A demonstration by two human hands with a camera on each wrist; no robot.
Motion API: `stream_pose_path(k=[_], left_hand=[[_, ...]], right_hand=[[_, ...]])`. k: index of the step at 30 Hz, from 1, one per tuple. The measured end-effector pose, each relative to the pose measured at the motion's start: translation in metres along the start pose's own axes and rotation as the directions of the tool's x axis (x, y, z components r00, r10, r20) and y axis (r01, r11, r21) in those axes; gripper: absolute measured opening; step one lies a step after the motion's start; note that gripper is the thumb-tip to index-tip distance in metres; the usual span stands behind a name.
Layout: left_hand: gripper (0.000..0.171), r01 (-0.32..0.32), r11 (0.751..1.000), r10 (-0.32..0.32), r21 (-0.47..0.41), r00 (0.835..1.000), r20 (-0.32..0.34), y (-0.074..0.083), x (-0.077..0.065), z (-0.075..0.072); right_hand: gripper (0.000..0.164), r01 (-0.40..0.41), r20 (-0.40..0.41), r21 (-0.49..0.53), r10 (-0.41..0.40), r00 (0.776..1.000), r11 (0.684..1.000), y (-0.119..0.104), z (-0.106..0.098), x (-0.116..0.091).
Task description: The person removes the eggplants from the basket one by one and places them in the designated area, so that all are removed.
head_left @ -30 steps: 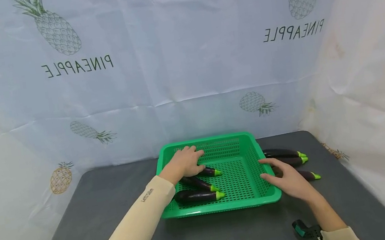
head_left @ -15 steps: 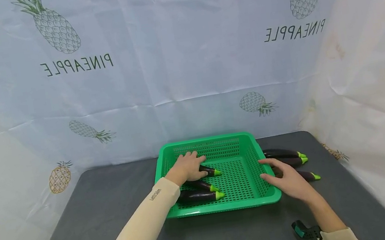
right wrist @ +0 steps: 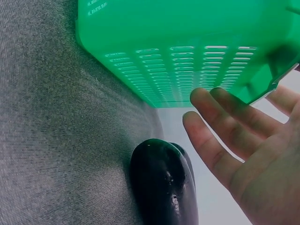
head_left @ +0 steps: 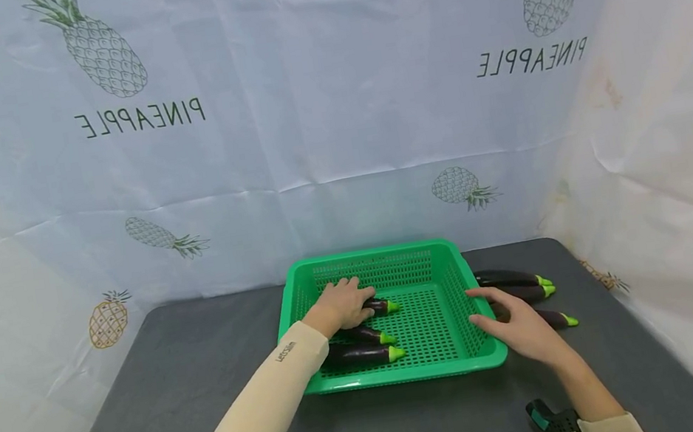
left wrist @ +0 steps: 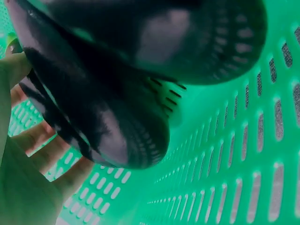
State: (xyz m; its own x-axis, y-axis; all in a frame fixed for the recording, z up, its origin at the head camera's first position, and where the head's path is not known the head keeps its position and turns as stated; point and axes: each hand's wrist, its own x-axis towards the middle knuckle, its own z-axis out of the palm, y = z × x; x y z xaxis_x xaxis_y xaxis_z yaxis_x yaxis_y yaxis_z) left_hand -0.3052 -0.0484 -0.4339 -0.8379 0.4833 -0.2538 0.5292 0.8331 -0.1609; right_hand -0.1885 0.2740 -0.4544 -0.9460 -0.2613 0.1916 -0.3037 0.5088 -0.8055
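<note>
A green slotted plastic basket (head_left: pixel 433 369) stands on the dark table, with three eggplants visible in its left half. My left hand (head_left: pixel 341 305) reaches in and grips the farthest eggplant (head_left: pixel 382 306), its fingers wrapped round one side in the left wrist view. Nearer me lie a middle eggplant (head_left: pixel 364 334) and a front eggplant (head_left: pixel 360 353), both partly covered by my sleeve. At the basket's right rim, my right hand (head_left: pixel 515 321) rests with fingertips against the edge. In the right wrist view its fingers (right wrist: pixel 225 126) extend loosely outside the slotted wall.
Outside the basket on the right lie more eggplants (head_left: pixel 507 278), partly hidden by my right hand. A black wrist-worn device (head_left: pixel 551 418) sits at my right wrist. Pineapple-printed sheeting (head_left: pixel 334 135) hangs behind the table (head_left: pixel 207 364) and along its sides.
My left hand has shifted slightly right and lower, closing on the farthest eggplant, which has edged a little. My left sleeve covers more of the nearer eggplants. The right hand stays put.
</note>
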Motion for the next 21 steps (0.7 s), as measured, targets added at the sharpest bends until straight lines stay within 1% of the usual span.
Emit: stream_pose_path(k=[5, 12, 15, 18, 21], left_hand=[[0.051, -0.022, 0.999, 0.023, 0.030, 0.999, -0.043, -0.001, -0.004, -0.007], [0.048, -0.056, 0.998, 0.058, 0.033, 0.994, -0.088, -0.005, -0.010, -0.018], [0.048, -0.064, 0.996, 0.072, 0.064, 0.989, -0.131, -0.010, -0.013, -0.021], [0.044, -0.068, 0.993, 0.086, 0.101, 0.980, -0.182, -0.014, -0.018, -0.024], [0.042, -0.076, 0.991, 0.098, 0.108, 0.972, -0.215, -0.019, -0.024, -0.028]], right_hand=[[0.050, 0.006, 0.008, 0.017, -0.006, 1.000, 1.000, 0.000, 0.000, 0.000], [0.051, 0.002, 0.010, 0.022, -0.003, 1.000, 1.000, -0.002, -0.001, 0.001], [0.051, 0.006, 0.007, 0.015, -0.006, 1.000, 1.000, -0.001, 0.000, 0.001], [0.052, 0.005, 0.006, 0.007, -0.005, 1.000, 1.000, 0.001, 0.000, 0.001], [0.053, 0.004, 0.008, 0.004, -0.004, 1.000, 1.000, 0.003, 0.001, 0.002]])
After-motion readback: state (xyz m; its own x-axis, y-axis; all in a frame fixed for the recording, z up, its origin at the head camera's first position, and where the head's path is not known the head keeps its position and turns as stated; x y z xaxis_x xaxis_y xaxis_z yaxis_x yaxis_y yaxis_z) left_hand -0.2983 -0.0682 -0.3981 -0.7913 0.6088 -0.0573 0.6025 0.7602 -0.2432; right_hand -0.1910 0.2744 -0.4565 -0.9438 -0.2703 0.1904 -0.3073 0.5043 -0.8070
